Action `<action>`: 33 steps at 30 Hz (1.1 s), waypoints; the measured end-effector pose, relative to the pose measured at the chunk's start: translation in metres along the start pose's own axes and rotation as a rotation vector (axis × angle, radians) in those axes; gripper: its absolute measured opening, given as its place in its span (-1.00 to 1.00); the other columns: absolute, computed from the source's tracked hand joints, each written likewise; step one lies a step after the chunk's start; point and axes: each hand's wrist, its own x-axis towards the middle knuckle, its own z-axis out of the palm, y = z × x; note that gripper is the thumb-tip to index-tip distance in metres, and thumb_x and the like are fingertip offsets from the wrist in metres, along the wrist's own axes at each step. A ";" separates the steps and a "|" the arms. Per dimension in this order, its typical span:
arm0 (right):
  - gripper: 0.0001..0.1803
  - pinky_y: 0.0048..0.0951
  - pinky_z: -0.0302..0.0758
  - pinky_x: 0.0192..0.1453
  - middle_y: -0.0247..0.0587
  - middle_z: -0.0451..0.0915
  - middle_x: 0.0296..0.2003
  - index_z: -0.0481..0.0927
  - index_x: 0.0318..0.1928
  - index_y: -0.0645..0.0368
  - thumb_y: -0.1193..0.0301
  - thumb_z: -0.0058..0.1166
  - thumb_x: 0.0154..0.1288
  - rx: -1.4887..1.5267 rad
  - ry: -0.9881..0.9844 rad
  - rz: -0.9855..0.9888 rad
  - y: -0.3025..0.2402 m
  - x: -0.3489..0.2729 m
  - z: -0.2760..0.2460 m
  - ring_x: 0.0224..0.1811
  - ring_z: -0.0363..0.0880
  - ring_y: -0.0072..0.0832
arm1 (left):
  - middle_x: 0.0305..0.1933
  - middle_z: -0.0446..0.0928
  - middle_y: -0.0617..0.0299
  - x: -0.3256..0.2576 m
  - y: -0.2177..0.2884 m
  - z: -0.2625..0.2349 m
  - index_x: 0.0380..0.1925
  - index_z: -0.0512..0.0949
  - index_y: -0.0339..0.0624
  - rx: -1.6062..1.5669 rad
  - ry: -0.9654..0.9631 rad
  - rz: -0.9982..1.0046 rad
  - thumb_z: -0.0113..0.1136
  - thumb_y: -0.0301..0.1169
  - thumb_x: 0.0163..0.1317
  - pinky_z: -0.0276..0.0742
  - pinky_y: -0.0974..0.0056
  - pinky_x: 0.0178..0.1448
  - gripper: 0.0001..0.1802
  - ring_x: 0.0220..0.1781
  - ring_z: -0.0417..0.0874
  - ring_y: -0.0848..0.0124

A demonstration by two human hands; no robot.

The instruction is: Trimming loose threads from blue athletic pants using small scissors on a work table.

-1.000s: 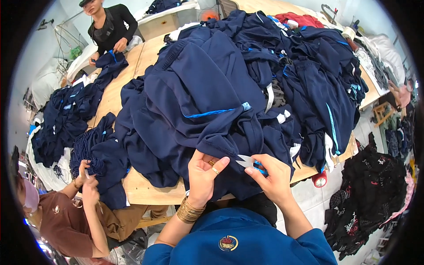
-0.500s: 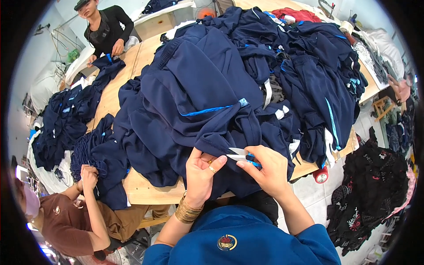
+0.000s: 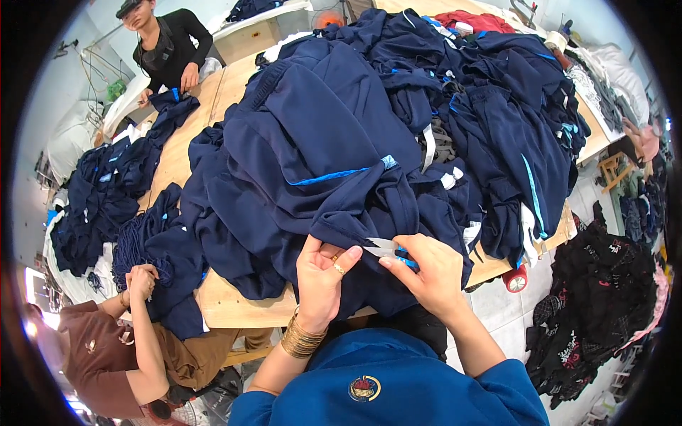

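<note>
Navy trousers with a light blue strip (image 3: 305,135) lie bunched on the pile in front of me. My left hand (image 3: 323,280) pinches a hemmed edge of this cloth between thumb and fingers. In my right hand (image 3: 430,273) are small thread snips (image 3: 383,248) with blue handles. Their pale blades point left, lying against the cloth edge close to my left thumb. I cannot make out any thread between the blades.
More navy garments (image 3: 497,142) spread across the wooden table (image 3: 245,307). One person in brown (image 3: 117,348) works at the left, another in black (image 3: 177,42) at the far left. Dark printed cloth (image 3: 590,305) is heaped at the lower right, beside a red round object (image 3: 516,279).
The snips' blades, spread apart earlier, are now closer together. My hands have barely moved. The person in brown has shifted their head and hands slightly.
</note>
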 end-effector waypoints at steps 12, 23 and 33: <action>-0.68 -0.47 0.33 -0.51 -0.33 0.45 -0.59 0.55 -0.33 0.17 0.21 0.26 0.01 -0.042 0.035 -0.039 0.004 0.000 0.004 -0.59 0.44 -0.45 | -0.18 0.53 0.18 -0.001 -0.001 0.006 -0.08 0.41 -0.31 0.062 0.011 0.045 0.19 -0.70 0.04 0.41 0.38 0.05 -0.61 -0.13 0.54 0.47; -0.67 -0.47 0.34 -0.51 -0.32 0.46 -0.58 0.55 -0.33 0.18 0.20 0.26 0.00 -0.032 0.047 -0.033 0.006 -0.002 0.004 -0.58 0.46 -0.44 | -0.17 0.53 0.16 -0.002 -0.006 0.005 -0.07 0.40 -0.31 0.023 -0.011 0.039 0.19 -0.71 0.04 0.41 0.38 0.06 -0.60 -0.12 0.54 0.46; -0.67 -0.47 0.35 -0.50 -0.26 0.50 -0.56 0.56 -0.32 0.21 0.24 0.27 -0.01 0.008 0.036 -0.010 0.004 0.000 0.005 -0.56 0.48 -0.39 | -0.16 0.52 0.17 -0.001 -0.006 0.001 -0.07 0.39 -0.31 0.020 -0.016 0.012 0.18 -0.71 0.04 0.41 0.37 0.07 -0.60 -0.12 0.54 0.46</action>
